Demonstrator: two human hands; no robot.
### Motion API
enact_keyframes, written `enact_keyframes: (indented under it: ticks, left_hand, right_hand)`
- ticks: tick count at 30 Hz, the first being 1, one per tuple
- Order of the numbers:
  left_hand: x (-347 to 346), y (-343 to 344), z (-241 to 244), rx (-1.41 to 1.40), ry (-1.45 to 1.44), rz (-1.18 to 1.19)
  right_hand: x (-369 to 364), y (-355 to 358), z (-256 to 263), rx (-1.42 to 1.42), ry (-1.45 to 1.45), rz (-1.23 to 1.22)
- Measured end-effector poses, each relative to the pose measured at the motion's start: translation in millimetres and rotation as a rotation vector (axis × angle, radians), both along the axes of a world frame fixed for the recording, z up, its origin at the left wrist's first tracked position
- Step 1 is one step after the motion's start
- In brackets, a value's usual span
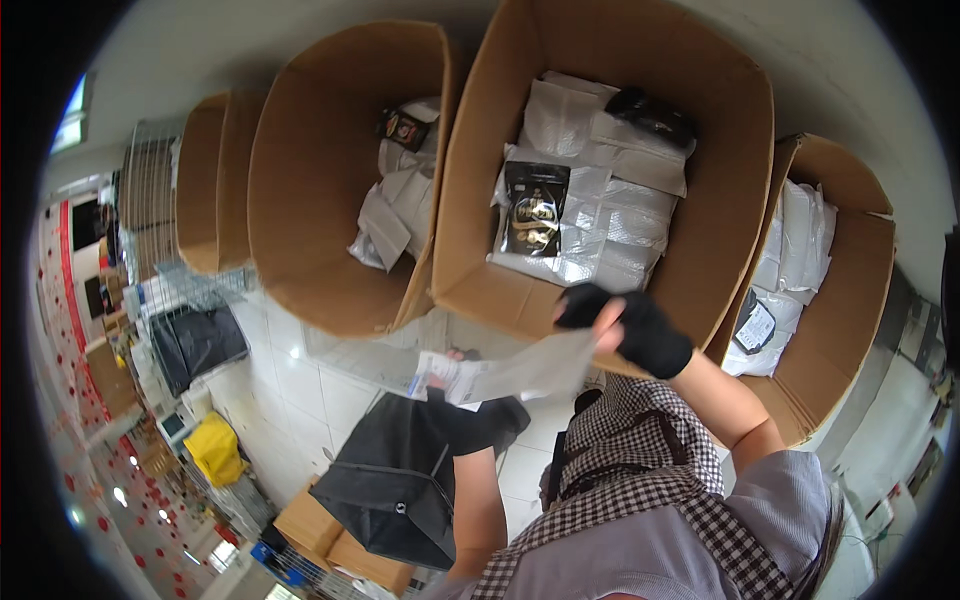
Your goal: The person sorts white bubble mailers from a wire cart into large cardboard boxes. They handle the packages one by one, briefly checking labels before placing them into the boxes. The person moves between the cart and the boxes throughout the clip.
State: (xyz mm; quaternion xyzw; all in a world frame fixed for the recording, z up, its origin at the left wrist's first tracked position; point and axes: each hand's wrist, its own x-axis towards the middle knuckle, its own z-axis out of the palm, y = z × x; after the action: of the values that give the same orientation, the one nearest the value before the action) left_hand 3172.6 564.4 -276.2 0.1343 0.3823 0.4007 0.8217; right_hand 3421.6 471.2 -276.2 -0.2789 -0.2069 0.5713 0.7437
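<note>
My left hand (469, 420), in a black fingerless glove, grips the labelled end of a pale mailing packet (525, 371). The printed label on it bears writing. My right hand (626, 326), gloved the same way, pinches the packet's other end near the rim of a large cardboard box (517, 319). Inside that box lie several silvery bubble mailers (630, 225), a black printed pouch (536, 210) with gold writing and another dark glossy package (651, 116). Part of the packet looks blurred, and whether anything is inside it cannot be told.
A second cardboard box (322, 165) with mailers and a dark pouch stands to the left, a third box (847, 322) with mailers to the right. Below my left hand is a black fabric bag (390, 480). Wire racks and a yellow bag (216, 450) are further left.
</note>
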Motion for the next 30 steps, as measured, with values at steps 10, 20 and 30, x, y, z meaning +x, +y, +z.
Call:
enact_keyframes:
  ticks: [10, 20, 30]
  left_hand:
    - [67, 17, -20, -0.114, 0.209, -0.333]
    - [79, 25, -64, -0.351, 0.18, -0.52]
    - [47, 19, -93, -0.421, 0.25, -0.472]
  right_hand:
    - [201, -25, -293, -0.71, 0.255, -0.552]
    - [244, 76, -416, -0.677, 0.08, -0.37]
    - [207, 227, -497, -0.9, -0.625, -0.485]
